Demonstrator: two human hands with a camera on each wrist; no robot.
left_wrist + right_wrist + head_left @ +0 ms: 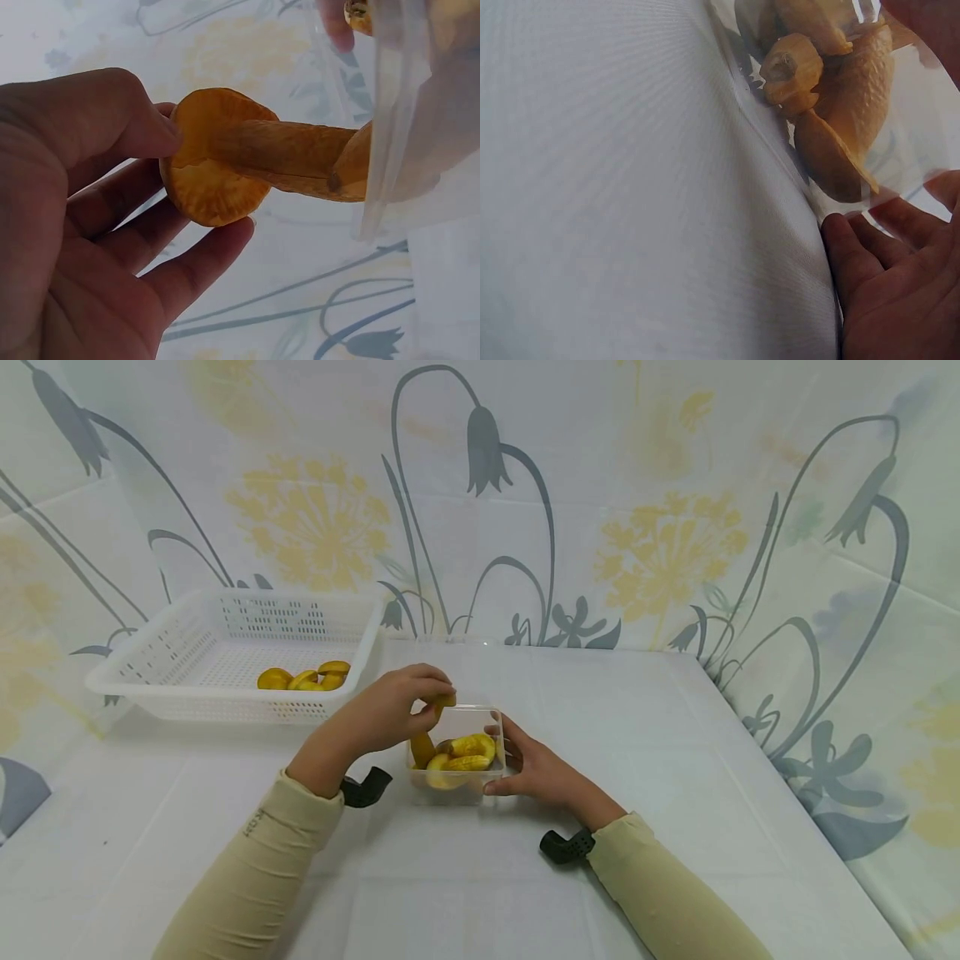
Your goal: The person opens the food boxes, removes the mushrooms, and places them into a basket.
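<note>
In the head view a clear plastic box (461, 795) stands on the white-covered table, with several yellow-brown mushrooms (468, 762) lying inside. My left hand (390, 708) is over the box's left rear side, pinching a mushroom (217, 161) by the edge of its cap between thumb and fingers. Its thick stem points toward the box wall in the left wrist view. At the box's right side, my right hand (538, 768) grips the wall, thumb toward the front corner and fingers farther back. The right wrist view shows mushrooms (862, 90) through the clear wall, close to those fingers.
A white perforated basket (161, 690) stands at the back left, with several mushrooms (309, 680) in its near right corner. Black wrist devices (366, 787) sit under both cuffs. A flower-patterned cloth (570, 527) rises behind the table.
</note>
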